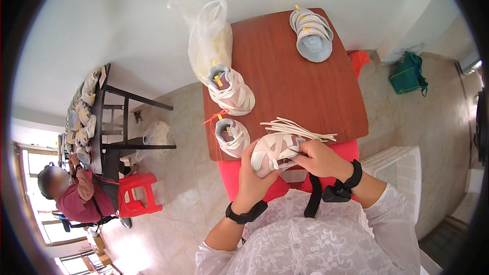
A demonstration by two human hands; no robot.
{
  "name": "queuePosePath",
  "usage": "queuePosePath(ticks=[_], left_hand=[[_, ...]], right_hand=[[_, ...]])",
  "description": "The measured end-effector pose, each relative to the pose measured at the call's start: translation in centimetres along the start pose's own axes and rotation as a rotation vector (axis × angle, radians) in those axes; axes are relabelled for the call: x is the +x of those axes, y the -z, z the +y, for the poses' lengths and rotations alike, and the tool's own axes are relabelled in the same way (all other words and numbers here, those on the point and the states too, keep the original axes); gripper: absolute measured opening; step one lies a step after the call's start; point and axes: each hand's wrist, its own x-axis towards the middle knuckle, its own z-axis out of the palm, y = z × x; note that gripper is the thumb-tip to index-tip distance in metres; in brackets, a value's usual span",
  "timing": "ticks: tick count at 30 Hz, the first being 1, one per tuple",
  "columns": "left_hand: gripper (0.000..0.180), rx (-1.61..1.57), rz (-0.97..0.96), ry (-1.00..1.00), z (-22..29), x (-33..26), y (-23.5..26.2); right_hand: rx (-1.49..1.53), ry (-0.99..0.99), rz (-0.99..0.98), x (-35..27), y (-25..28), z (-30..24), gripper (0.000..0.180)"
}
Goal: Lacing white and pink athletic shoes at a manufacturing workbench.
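Observation:
A white and pink shoe upper (275,152) is held between my two hands just above the table's near edge. My left hand (253,181) wraps round its toe side, thumb underneath near the laces. At the collar end, my right hand (317,159) pinches the edge of the upper; its fingertips are partly hidden. Right behind it lies a bundle of loose white laces (300,129). To its left stands a similar upper (233,137) with a yellow pull tab, and beyond that are more laced uppers (235,91). A thin red cord (216,116) lies between them.
On the brown table (275,71), nested uppers (314,46) stand at the far right. A clear plastic bag (210,40) hangs by its left edge. A white plastic crate (397,173) is at my right. Leftward, another person (84,198) sits at a shoe-covered table.

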Motion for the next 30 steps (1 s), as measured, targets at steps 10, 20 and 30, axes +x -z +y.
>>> queuePosePath(ticks=[10, 20, 30], left_hand=[[0.073, 0.329, 0.195, -0.359, -0.2, -0.6, -0.8], [0.076, 0.358, 0.257, -0.248, -0.5, -0.4, -1.3], [0.072, -0.219, 0.064, 0.097, -0.3, -0.4, -1.8]], right_hand=[[-0.243, 0.123, 0.065, -0.2, -0.1, -1.2, 0.021], [-0.063, 0.041, 0.023, 0.4, -0.9, -0.5, 0.022], [0.1, -0.083, -0.048, 0.2, -1.4, 1.0, 0.023]])
